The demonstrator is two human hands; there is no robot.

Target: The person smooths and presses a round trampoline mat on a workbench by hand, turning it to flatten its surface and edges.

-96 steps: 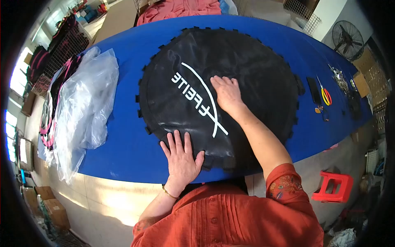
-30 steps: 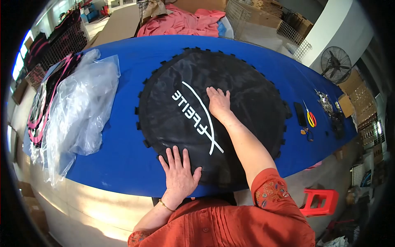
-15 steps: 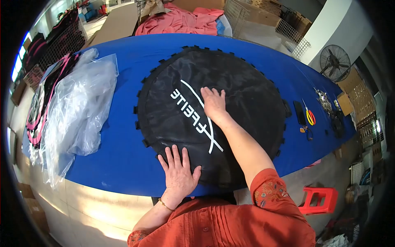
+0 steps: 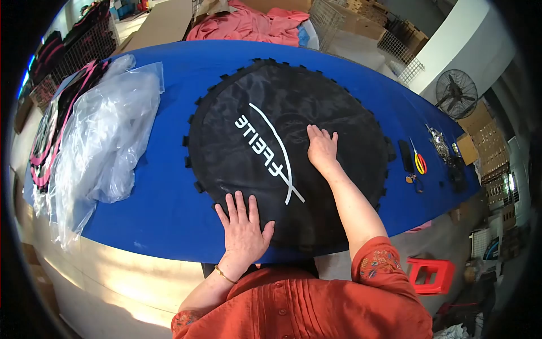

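Observation:
A round black sheet (image 4: 237, 158) with tabs along its rim lies flat on the blue table (image 4: 152, 214). White mirrored lettering (image 4: 257, 144) and a curved white line run across it. My left hand (image 4: 245, 234) lies spread on the sheet's near left edge, a bracelet at the wrist. My right hand (image 4: 323, 148) rests palm down on the sheet, right of the white line, with its fingers extended. Nothing is held in either hand.
Clear plastic (image 4: 107, 135) covers black and pink pieces at the table's left. At the right lie a dark flat object (image 4: 406, 156), red-yellow-handled scissors (image 4: 420, 163) and small metal parts (image 4: 439, 141). Beyond stand a fan (image 4: 456, 93) and a red stool (image 4: 431, 276).
My right hand has slid to the right across the sheet, away from the white line. My left hand stays in place on the sheet. The view has shifted slightly.

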